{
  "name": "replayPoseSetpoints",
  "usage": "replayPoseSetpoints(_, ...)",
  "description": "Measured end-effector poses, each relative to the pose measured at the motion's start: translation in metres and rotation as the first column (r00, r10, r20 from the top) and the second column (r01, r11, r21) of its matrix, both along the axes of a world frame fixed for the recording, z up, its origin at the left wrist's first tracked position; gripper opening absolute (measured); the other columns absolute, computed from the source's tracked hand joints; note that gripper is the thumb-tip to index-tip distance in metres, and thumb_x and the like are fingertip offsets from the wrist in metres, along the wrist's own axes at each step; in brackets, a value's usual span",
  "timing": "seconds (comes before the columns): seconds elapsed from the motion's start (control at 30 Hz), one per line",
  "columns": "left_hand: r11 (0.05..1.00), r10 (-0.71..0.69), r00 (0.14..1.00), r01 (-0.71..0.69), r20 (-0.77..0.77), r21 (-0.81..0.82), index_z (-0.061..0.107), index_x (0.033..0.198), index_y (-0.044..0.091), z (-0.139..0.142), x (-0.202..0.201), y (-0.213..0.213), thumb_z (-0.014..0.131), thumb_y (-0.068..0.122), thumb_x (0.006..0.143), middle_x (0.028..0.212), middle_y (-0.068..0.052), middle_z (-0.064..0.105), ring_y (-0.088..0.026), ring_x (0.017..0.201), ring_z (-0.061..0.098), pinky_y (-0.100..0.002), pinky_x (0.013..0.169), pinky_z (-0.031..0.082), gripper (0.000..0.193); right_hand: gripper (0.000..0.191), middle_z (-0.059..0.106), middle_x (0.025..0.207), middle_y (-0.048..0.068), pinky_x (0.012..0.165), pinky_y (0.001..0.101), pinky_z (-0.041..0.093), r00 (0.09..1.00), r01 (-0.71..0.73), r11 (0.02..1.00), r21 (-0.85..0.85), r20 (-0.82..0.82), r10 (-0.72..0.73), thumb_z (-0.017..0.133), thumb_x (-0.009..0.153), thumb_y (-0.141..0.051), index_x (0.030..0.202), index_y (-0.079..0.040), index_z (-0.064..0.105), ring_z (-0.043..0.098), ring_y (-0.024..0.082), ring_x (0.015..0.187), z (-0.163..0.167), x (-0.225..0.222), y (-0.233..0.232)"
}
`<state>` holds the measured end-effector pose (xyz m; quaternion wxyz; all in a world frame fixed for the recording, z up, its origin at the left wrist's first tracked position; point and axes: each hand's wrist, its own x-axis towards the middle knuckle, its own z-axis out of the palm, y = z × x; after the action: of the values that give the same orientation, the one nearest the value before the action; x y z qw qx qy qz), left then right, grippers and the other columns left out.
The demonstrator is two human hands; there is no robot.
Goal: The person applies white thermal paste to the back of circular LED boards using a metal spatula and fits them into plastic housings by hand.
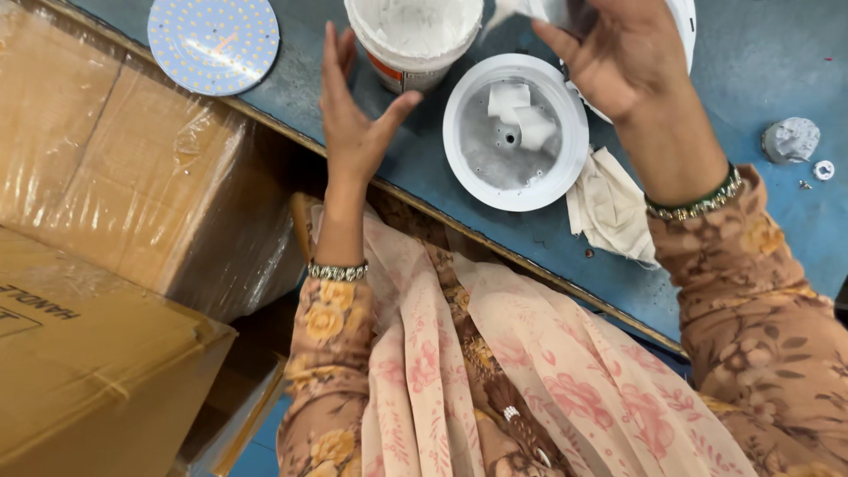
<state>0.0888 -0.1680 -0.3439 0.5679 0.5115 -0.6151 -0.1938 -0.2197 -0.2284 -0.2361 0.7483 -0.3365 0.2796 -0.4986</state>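
Cardboard boxes [97,291] wrapped in film fill the lower left, below my blue desk [760,62]. At upper left lies a dotted round disc [213,42]. My left hand [353,115] hovers, fingers spread wide, holding nothing, beside a white tub [413,40]. At centre sits the white round housing [515,132], a cloth [609,208] just right. My right hand [618,53] pinches something white at the top edge.

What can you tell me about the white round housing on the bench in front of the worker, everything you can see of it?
The white round housing lies flat on the blue bench, open side up. It has a wide, smooth white rim around a grey, speckled recessed floor with a small hole near the middle. Two white smears or patches, maybe paste, sit inside. It looks like painted metal or plastic. A crumpled cloth lies against its lower right edge, a white bucket stands close by, and neither the left hand nor the right hand touches it.
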Motion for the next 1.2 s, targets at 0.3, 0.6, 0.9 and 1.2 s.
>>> replayPoseSetpoints(0.3,0.927,-0.092,0.994,0.105,-0.054,0.360,0.068,0.123,0.003,0.023,-0.027,0.034,0.058,0.033,0.104,0.099,-0.014,0.078,-0.023,0.083,0.078,-0.034,0.077,0.058,0.036,0.013,0.075,0.114,0.015,0.094,0.0469,0.061,0.938,0.102,0.990,-0.101,-0.322,-0.129,0.067,0.106,-0.005,0.116,0.002,0.069,0.076,0.025,0.104,-0.042,-0.002,0.064)
replayPoseSetpoints(0.6,0.968,-0.077,0.996,0.066,0.035,0.244,0.074,0.119,0.008,0.019,-0.057,0.019,0.060,0.030,0.103,0.081,-0.014,0.076,-0.028,0.076,0.077,-0.036,0.072,0.057,0.031,0.026,0.072,0.121,0.012,0.104,0.0340,0.062,0.754,-0.077,0.866,-0.494,-0.597,-0.274,0.066,0.108,-0.012,0.127,0.006,0.067,0.072,0.019,0.112,-0.058,0.004,0.082)
replayPoseSetpoints(0.9,0.981,-0.087,0.996,0.079,0.036,0.176,0.074,0.116,0.006,0.017,-0.057,0.027,0.064,0.034,0.100,0.080,-0.010,0.075,-0.024,0.071,0.073,-0.036,0.077,0.054,0.033,0.030,0.075,0.126,0.012,0.100,0.0305,0.060,0.599,-0.275,0.697,-0.662,-0.685,-0.414,0.053,0.107,0.013,0.129,0.001,0.069,0.072,0.018,0.118,-0.045,0.021,0.090)
replayPoseSetpoints(1.2,0.991,-0.071,0.991,0.057,0.113,0.125,0.070,0.125,0.010,0.016,-0.068,0.038,0.059,0.028,0.102,0.100,-0.007,0.072,-0.025,0.083,0.064,-0.039,0.087,0.041,0.031,0.025,0.074,0.117,0.010,0.081,0.0347,0.059,0.254,-0.678,0.365,-0.638,-0.669,-0.698,0.070,0.096,0.006,0.119,-0.003,0.073,0.073,0.029,0.098,-0.009,0.028,0.088)
